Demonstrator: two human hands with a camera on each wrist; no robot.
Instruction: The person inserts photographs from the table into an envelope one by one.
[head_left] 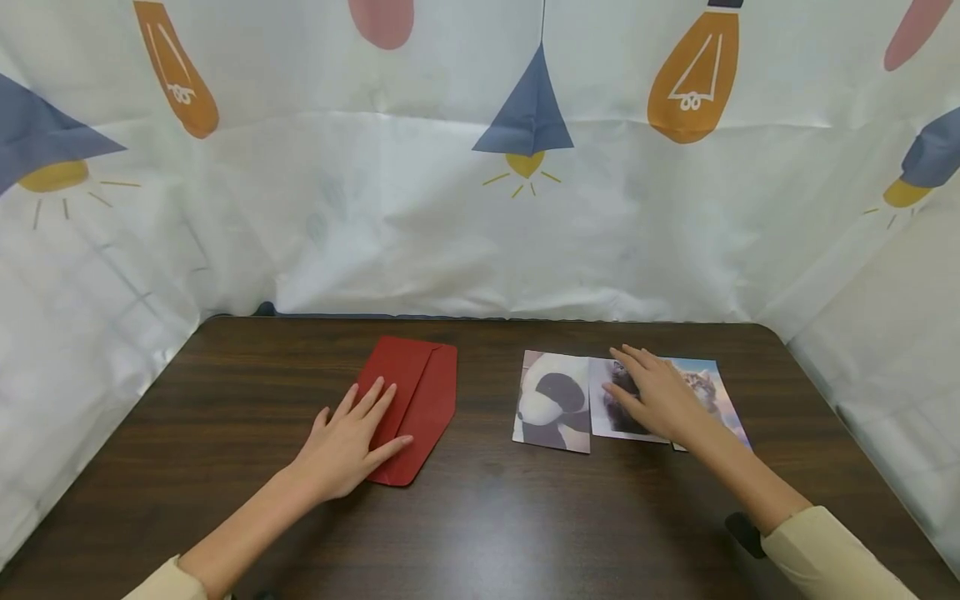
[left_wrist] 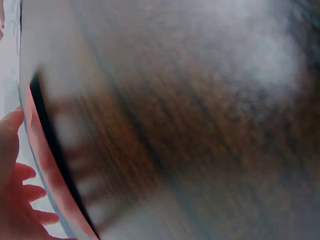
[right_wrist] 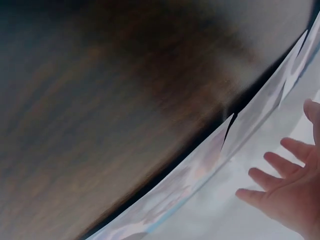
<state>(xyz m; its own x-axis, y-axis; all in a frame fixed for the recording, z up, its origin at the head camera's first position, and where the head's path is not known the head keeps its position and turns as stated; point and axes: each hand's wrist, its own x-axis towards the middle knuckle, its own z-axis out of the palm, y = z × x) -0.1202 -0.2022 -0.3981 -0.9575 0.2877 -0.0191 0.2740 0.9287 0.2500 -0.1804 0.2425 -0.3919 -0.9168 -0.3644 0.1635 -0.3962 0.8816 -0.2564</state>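
A red envelope (head_left: 435, 392) with its flap side up lies on the left half of the table. My left hand (head_left: 348, 450) is over its near left part, fingers spread; whether it touches the paper I cannot tell. Right of the middle, three picture cards lie in a row: a panda card (head_left: 551, 400), a card with a dark animal (head_left: 604, 417) and a kitten card (head_left: 705, 385). Over the middle and kitten cards is my right hand (head_left: 660, 400), partly covering both. In the right wrist view, a gap shows between the extended fingers (right_wrist: 267, 180) and the cards.
The dark wood-grain table (head_left: 480, 533) reaches back to a white curtain (head_left: 420, 233) printed with lamps and bulbs, which also hangs along both sides. A small black object (head_left: 744, 533) shows beside the right sleeve (head_left: 832, 554).
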